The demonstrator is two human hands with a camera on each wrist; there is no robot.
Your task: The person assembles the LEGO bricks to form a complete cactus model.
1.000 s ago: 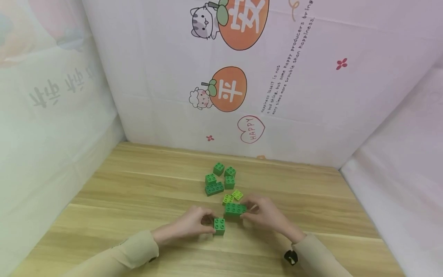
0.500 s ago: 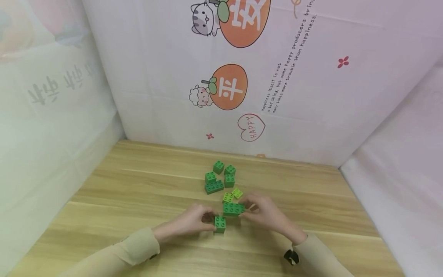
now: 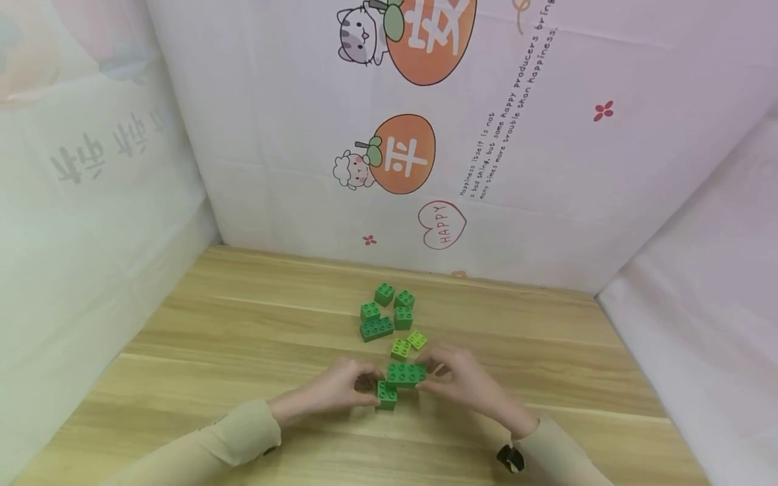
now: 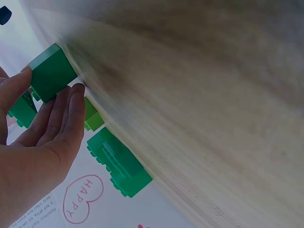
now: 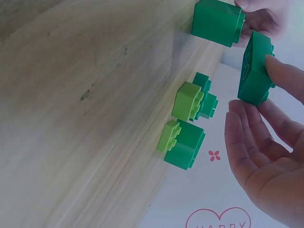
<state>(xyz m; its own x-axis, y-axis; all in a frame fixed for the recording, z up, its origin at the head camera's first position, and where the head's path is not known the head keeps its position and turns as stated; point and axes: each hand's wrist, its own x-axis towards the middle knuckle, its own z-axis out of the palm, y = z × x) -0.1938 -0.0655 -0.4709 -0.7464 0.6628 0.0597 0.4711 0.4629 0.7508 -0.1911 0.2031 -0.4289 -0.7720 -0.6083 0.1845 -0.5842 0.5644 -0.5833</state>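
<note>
My left hand [image 3: 340,388] pinches a square green building brick [image 3: 385,402] between thumb and fingers, low over the tabletop. A longer green brick [image 3: 406,379] with two rows of studs is held at its right end by my right hand [image 3: 458,385]. In the head view, its left end overlaps the square brick's far right corner. The right wrist view has the long brick [image 5: 256,69] above the stud side of the square brick [image 5: 216,23], with a gap between them. Part of the left hand is hidden behind the bricks there.
Two lime bricks [image 3: 400,349] lie just beyond the long brick. Farther back are several green bricks [image 3: 403,317], with a small one beside or on a longer dark green brick [image 3: 377,329]. A white printed cloth [image 3: 292,169] rises behind the wooden table [image 3: 523,324].
My right hand has brought the long brick left and nearer, so it now partly covers the square brick in the head view. The left hand has barely moved.
</note>
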